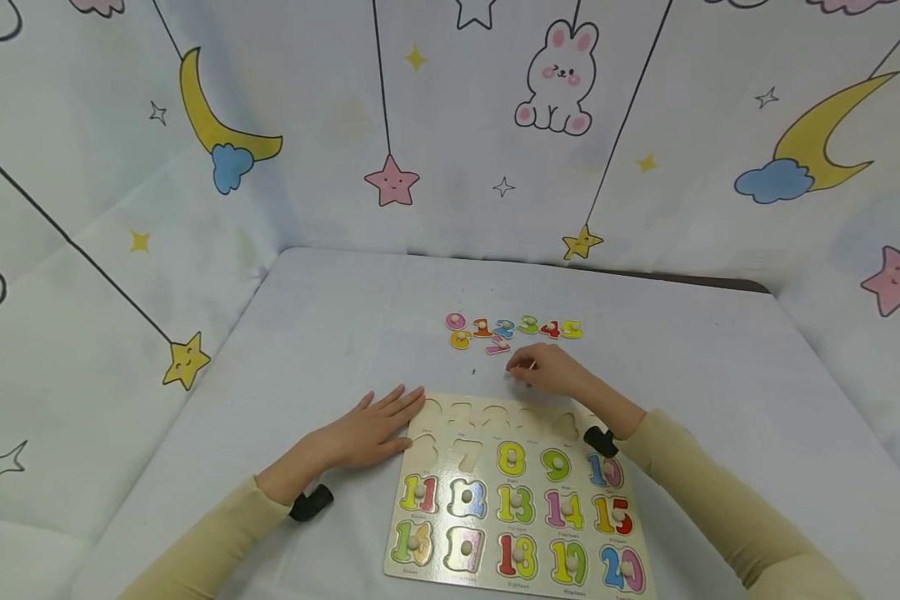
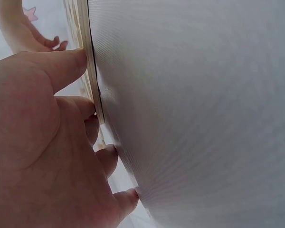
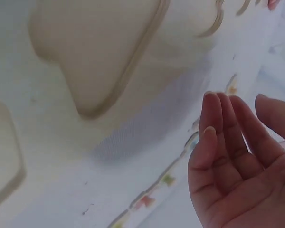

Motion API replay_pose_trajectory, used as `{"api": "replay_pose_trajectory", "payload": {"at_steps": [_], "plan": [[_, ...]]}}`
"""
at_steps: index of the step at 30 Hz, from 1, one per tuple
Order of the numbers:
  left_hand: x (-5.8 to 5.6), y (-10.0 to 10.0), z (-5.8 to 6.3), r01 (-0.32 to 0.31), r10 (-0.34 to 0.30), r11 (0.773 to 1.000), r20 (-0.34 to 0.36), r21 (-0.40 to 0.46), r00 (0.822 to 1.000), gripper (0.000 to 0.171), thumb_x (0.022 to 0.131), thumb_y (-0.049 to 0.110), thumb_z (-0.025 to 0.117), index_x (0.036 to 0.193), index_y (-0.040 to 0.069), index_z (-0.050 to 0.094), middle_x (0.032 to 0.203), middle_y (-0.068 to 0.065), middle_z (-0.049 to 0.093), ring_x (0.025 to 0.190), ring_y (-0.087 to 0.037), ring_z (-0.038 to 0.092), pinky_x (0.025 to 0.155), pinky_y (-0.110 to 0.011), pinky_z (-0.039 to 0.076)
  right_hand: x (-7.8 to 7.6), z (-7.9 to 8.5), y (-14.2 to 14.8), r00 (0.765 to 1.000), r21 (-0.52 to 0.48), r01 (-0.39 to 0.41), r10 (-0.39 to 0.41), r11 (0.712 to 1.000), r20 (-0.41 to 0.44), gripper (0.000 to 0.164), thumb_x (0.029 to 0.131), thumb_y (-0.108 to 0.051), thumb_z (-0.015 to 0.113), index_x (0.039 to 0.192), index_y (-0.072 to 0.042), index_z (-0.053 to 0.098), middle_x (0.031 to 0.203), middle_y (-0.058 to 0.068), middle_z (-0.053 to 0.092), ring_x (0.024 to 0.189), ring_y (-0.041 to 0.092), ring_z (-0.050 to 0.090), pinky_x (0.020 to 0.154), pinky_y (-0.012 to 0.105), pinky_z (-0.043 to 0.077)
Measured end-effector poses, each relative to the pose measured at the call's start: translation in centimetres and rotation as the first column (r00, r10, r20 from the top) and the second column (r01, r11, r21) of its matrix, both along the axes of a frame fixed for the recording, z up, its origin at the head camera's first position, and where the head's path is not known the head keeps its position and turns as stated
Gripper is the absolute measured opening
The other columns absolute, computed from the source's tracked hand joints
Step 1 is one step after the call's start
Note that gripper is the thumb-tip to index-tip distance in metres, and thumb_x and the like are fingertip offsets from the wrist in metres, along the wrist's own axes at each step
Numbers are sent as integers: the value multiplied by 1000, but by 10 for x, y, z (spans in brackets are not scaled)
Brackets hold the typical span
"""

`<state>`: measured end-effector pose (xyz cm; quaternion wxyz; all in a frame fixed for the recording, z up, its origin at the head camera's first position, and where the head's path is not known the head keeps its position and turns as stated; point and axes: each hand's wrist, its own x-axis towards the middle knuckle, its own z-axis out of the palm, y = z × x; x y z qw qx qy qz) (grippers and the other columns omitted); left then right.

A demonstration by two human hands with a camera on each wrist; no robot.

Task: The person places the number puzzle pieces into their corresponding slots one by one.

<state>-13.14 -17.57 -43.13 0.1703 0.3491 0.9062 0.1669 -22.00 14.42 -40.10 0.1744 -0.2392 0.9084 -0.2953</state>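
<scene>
A wooden number puzzle board lies on the table, bare recesses showing along its top and knobbed number pieces seated lower down. My left hand rests at the board's left edge, fingers extended; the left wrist view shows its thumb against the board's side. Beyond the board, my right hand hovers close to the pink 7 piece, which lies tilted. In the right wrist view its fingers bend loosely, thumb apart, holding nothing. Loose pieces lie in a row, from the pink 0 to the yellow 5.
An orange 6 piece lies under the 0. White cloth covers the table, with a printed curtain behind and at both sides. Black wrist devices sit at both wrists; the right one overhangs the board's upper right corner.
</scene>
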Motion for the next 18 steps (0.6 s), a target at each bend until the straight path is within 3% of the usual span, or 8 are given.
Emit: {"api": "replay_pose_trajectory", "payload": {"at_steps": [5, 10, 18], "plan": [[0, 0, 0, -1, 1, 1000, -5, 0, 1000, 63, 99, 33, 47, 149, 5, 21, 154, -8, 15, 139, -31, 10, 103, -60, 12, -21, -9, -2, 989, 22, 140, -139, 990, -45, 18, 93, -12, 58, 99, 1, 68, 77, 7, 62, 63, 17, 56, 58, 30, 44], [1, 1, 1, -3, 3, 1000, 0, 4, 1000, 63, 99, 32, 48, 149, 5, 21, 154, -8, 15, 139, -31, 11, 103, -60, 11, -39, -21, -7, 963, 117, 263, -252, 958, -97, 23, 93, -22, 58, 95, -1, 67, 74, 4, 58, 63, 18, 51, 58, 31, 42], [1, 1, 2, -4, 4, 1000, 9, 5, 1000, 63, 99, 32, 47, 149, 5, 21, 154, -8, 15, 139, -31, 10, 104, -60, 11, -49, -34, -20, 944, 233, 324, -299, 917, -140, 38, 89, -44, 60, 86, -7, 61, 80, 5, 56, 67, 20, 50, 54, 32, 40]]}}
